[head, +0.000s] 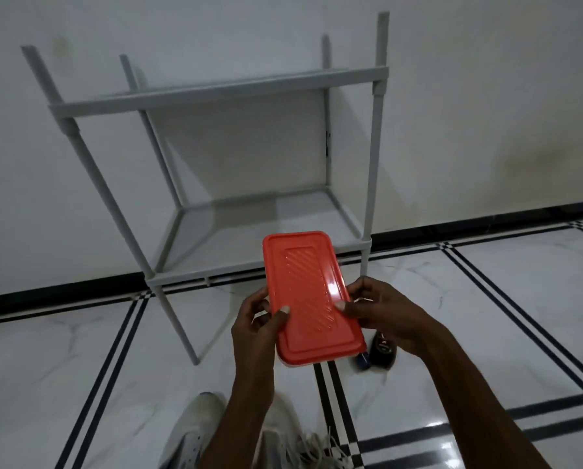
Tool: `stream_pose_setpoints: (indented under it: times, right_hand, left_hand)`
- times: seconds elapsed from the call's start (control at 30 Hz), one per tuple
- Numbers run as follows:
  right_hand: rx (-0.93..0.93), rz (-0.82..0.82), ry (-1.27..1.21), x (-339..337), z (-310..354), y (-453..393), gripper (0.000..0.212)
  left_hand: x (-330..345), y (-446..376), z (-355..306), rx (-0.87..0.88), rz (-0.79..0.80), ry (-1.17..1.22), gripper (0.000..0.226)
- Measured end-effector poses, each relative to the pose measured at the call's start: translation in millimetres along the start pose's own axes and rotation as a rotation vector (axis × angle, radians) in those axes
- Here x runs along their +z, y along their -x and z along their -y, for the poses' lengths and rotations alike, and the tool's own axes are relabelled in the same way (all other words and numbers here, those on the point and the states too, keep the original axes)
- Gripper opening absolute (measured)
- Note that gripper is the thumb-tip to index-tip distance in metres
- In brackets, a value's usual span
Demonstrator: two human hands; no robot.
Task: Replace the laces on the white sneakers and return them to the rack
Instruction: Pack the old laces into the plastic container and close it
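White sneakers (pixel 195 431) on near floor (pixel 486 316), under forearms. Red-lidded box (pixel 308 296) gripped between left hand (pixel 256 319) and right hand (pixel 381 309). Grey rack (pixel 215 96) beyond, against wall.

Red-lidded box (pixel 312 299) held above the tiled floor (pixel 486 299), gripped at its long edges by left hand (pixel 261 319) and right hand (pixel 381 309), thumbs pressed on the lid. Grey two-tier rack (pixel 215 93) stood behind, against the wall. White sneakers (pixel 195 431) lay below the forearms, loose laces (pixel 320 445) beside them. Small dark object (pixel 381 350), unidentifiable, rested just beneath the right hand.
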State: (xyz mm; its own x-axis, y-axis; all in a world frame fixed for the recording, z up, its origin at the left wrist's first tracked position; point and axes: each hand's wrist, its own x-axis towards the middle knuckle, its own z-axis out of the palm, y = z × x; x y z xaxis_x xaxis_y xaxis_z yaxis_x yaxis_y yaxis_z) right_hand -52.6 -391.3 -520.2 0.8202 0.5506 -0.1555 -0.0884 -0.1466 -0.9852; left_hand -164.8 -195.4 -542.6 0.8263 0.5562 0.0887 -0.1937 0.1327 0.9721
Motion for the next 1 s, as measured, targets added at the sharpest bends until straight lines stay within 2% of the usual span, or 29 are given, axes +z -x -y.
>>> stream_pose_setpoints:
  times: [0.13,0.3,0.47,0.53,0.67,0.8,1.0]
  right_hand:
    - [-0.032,0.009,-0.046,-5.7,33.2,-0.6,0.049]
    - [-0.091,-0.035,-0.152,-7.9,75.3,-22.7,0.040]
    - [-0.177,-0.189,-0.066,-4.8,107.7,-77.3,0.032]
    - [-0.196,-0.203,-0.018,-2.1,114.7,-102.8,0.031]
    - [-0.148,-0.211,0.030,-1.5,109.9,-154.7,0.028]
    - [-0.081,-0.244,0.048,-7.7,98.4,-191.8,0.023]
    - [-0.088,-0.241,0.101,-16.5,78.8,-219.3,0.031]
  left_hand:
    - [7.7,-9.8,-24.2,-0.005,-0.015,0.068,0.041]
    - [26.0,-47.6,-60.3,-0.027,-0.027,0.116,0.036]
    - [45.2,-106.1,-78.7,-0.034,-0.036,-0.019,0.026]
    - [50.6,-131.7,-78.3,-0.032,-0.042,-0.065,0.027]
    - [59.2,-174.2,-69.0,-0.084,-0.097,-0.069,0.028]
    - [68.8,-200.5,-57.6,-0.087,-0.092,-0.088,0.014]
    - [71.9,-220.8,-36.1,-0.016,-0.001,-0.193,0.027]
